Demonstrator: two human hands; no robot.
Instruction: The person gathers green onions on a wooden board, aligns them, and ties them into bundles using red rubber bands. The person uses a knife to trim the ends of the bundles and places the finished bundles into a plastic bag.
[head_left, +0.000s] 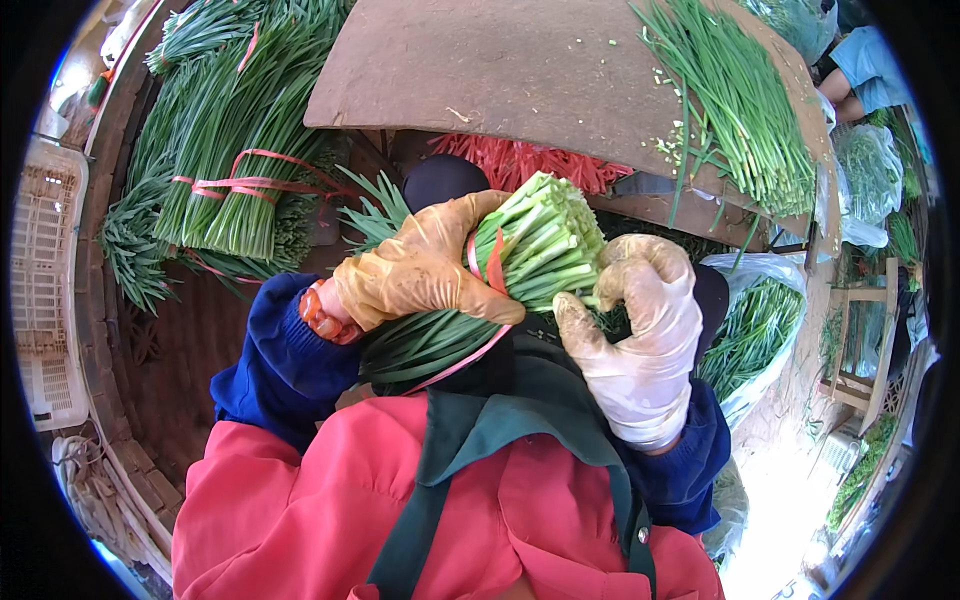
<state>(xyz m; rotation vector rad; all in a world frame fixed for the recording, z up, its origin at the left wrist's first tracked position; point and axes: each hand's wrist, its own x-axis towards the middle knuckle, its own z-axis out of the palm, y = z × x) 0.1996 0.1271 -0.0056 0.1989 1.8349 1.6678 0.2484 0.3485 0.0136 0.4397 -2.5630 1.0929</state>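
A bundle of garlic chives (551, 244) lies across my lap, its pale cut stem ends facing right and its green leaves trailing left below my wrist. My left hand (427, 262), in a soiled tan glove, grips it around the stems beside a red plastic tie (496, 262). My right hand (637, 315) wears a whitish, stained glove. Its thumb and bent forefinger meet the lower edge of the cut ends; whether a stem is pinched between them is unclear. A pink strip (472, 360) loops below the leaves.
Tied chive bundles (232, 180) are piled at left. Ahead stands a brown board table (480, 67) with loose chives (750, 112) on its right; red plastic strips (517, 157) lie beneath. A plastic bag of greens (757, 330) is at right, a white crate (49, 285) far left. Another person's legs (844, 90) show upper right.
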